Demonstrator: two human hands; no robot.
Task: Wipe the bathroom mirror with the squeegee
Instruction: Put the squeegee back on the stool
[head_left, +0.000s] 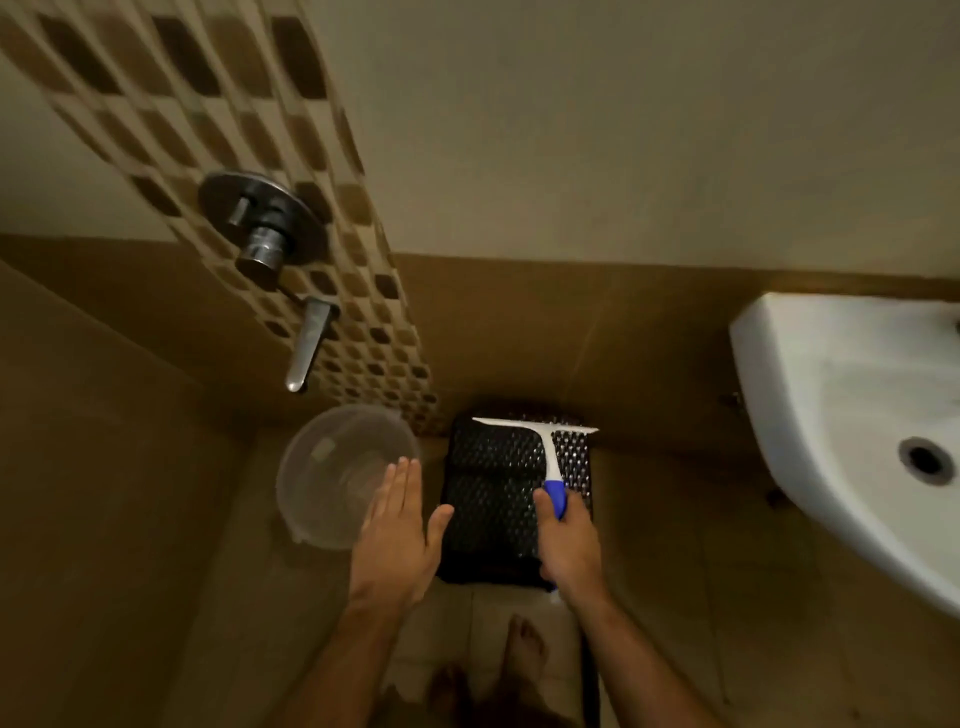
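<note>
The right hand (569, 545) grips the blue handle of the squeegee (545, 452), fingers curled round it and thumb lying along the grip, with the white blade at the far end held over a black perforated stool (488, 499) on the floor. The left hand (397, 540) is flat, fingers straight and pressed together, thumb spread, above the near rim of a clear plastic bucket (332, 467). A chrome tap (291, 291) sits on the tiled wall far left, a white washbasin (852, 415) at right.

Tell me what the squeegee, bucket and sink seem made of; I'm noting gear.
Squeegee: white and blue plastic, by its matte colour. Bucket: clear plastic, since the floor shows through. Sink: glossy white, probably ceramic. The right hand grips the handle.
</note>
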